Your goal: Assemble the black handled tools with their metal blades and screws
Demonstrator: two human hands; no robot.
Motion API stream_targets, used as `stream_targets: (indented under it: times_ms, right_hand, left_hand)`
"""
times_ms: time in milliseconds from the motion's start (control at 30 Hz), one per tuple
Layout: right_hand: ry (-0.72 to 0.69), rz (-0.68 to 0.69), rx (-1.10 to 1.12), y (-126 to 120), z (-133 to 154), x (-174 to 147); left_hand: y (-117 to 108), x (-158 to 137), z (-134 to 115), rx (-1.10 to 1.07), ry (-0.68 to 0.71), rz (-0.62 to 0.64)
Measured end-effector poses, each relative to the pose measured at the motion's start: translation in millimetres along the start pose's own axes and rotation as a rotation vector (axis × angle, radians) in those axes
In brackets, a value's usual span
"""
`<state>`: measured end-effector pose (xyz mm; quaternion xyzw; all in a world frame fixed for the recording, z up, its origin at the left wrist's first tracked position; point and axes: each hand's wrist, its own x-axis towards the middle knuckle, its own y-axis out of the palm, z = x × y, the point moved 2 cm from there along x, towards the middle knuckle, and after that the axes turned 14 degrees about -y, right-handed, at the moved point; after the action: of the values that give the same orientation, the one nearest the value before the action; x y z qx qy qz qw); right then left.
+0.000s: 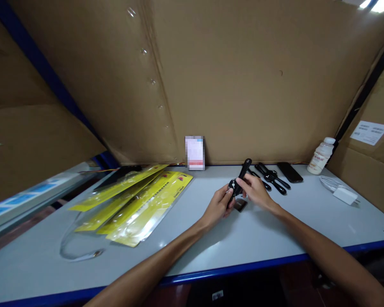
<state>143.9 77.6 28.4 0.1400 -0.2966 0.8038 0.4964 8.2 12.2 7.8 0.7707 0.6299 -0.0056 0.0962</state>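
Observation:
Above the right-centre of the table, a black spokeshave (244, 170) is tilted, one long handle pointing up and away. My left hand (220, 200) grips its lower end, the thumb resting on the middle part. From the other side, my right hand (256, 191) pinches the same tool near its middle, fingers closed. Part of the body is hidden by my fingers. On the table just below my hands lies a small dark square piece (240, 205). More black spokeshaves (272, 175) lie in a crossed group behind my right hand.
Yellow blister packs (150, 209) are fanned out at left, with a pale cable (80, 257) beside them. At the back, a lit phone-like screen (195, 153) leans on the cardboard. A dark phone (289, 172), white bottle (321, 157) and white charger (344, 195) occupy the right.

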Motion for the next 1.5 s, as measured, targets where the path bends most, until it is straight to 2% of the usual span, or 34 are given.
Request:
stream_targets:
  times_ms: [167,467,667,767,967,1267,1500]
  right_hand:
    - [0.000,-0.021,0.008,3,3,-3]
    - [-0.018,-0.053,-0.020,6,1,-6]
    - [0.078,-0.033,0.088,9,0,-7]
    - [0.136,-0.032,0.113,13,-2,-8]
    - [0.138,-0.114,0.095,15,0,-9]
    - [0.177,-0.141,0.108,20,2,-9]
    - [0.205,-0.139,0.089,20,-1,-9]
  left_hand:
    - [-1,1,2,0.055,0.010,0.003]
    - [-3,3,5,0.224,0.073,-0.102]
    - [-7,1,1,0.600,0.173,-0.364]
    - [-9,0,1,0.729,0.167,-0.436]
    - [-7,-3,-3,0.815,0.131,-0.441]
    - [-3,-6,-11,1.210,-0.030,-0.486]
    - [-2,-6,-10,1.236,-0.057,-0.462]
